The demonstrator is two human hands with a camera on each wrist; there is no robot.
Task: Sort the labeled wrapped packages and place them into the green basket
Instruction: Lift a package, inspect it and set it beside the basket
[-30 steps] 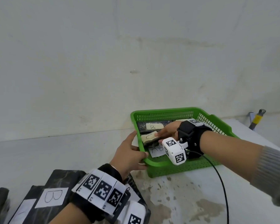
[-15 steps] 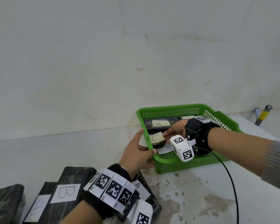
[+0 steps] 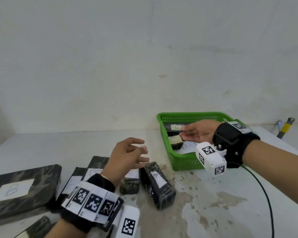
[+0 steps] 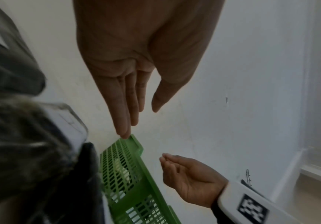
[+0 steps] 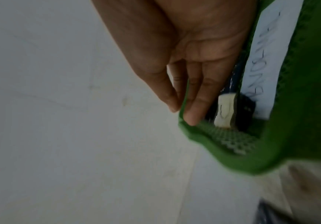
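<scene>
The green basket [image 3: 182, 160] sits at the back right of the table and holds a black package labeled B [image 3: 175, 127], a small one labeled C [image 3: 175, 140] and a sheet of paper [image 3: 187, 147]. My right hand [image 3: 194, 133] hovers over the basket with straight fingers, holding nothing. My left hand [image 3: 127, 153] hangs empty above the loose black packages, fingers spread and relaxed. Just below it lies a black box labeled B [image 3: 156, 184]. A large flat package labeled B [image 3: 22, 189] lies at the far left. In the left wrist view the fingers [image 4: 125, 115] point toward the basket [image 4: 128, 174].
Several more black wrapped packages [image 3: 129, 183] crowd the near left of the stained white table [image 3: 213, 203]. A black cable [image 3: 268, 200] runs from my right wrist across the table. A yellow-banded tool handle [image 3: 285, 128] leans at the far right. A white wall stands behind.
My left hand let go of the basket's front corner and drew back toward the loose packages. My right hand released the C package and lifted slightly. The view swung left.
</scene>
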